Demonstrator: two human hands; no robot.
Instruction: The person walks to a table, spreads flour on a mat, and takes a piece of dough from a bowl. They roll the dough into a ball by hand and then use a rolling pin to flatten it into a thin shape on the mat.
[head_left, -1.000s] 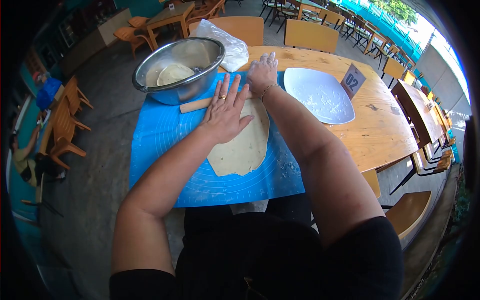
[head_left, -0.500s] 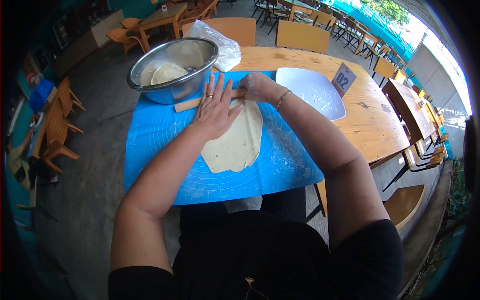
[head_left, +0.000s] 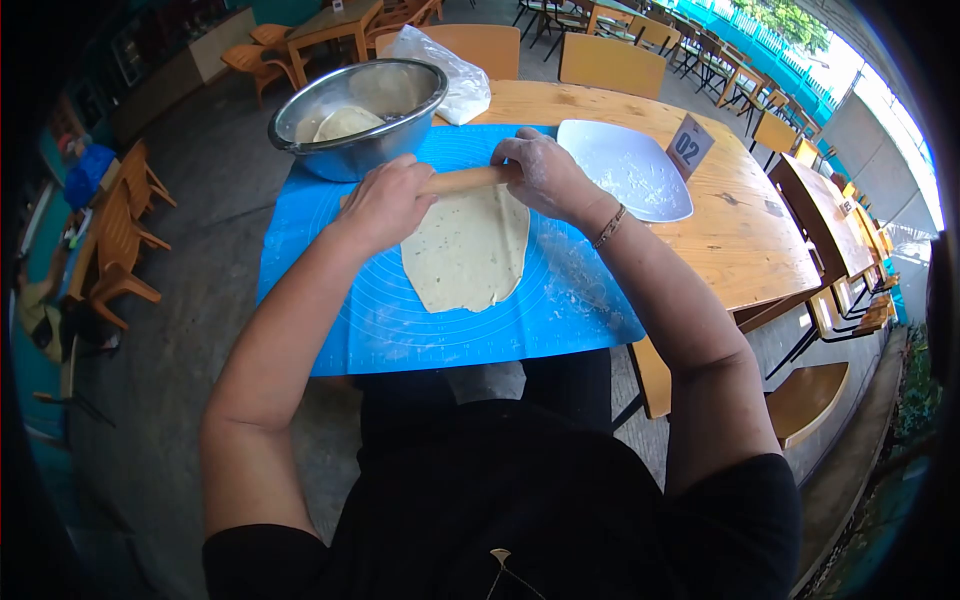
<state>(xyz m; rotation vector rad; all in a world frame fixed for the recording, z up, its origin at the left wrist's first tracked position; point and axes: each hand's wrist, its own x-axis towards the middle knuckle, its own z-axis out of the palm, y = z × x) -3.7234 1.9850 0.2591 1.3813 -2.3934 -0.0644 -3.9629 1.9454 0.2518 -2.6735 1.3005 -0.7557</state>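
Pale dough sheet [head_left: 466,250], rolled thin into a rough oblong with faint flecks on its surface, lies flat at the centre of the frame on a blue mat [head_left: 340,300] spread over the wooden worktop [head_left: 740,250]. Across its far edge rests a wooden rolling pin [head_left: 462,181]. The left hand [head_left: 385,200] is closed over the pin's left end, and the floured right hand [head_left: 540,175] curls over its right end. The sheet is judged soft, light and easily stretched or torn, so it is best lifted from beneath along an edge. The pin is stiff and best gripped at both ends. At upper left stands a steel bowl [head_left: 360,115] holding a dough disc [head_left: 345,122]. A flour-dusted white plate [head_left: 625,170] lies to the right of the pin.
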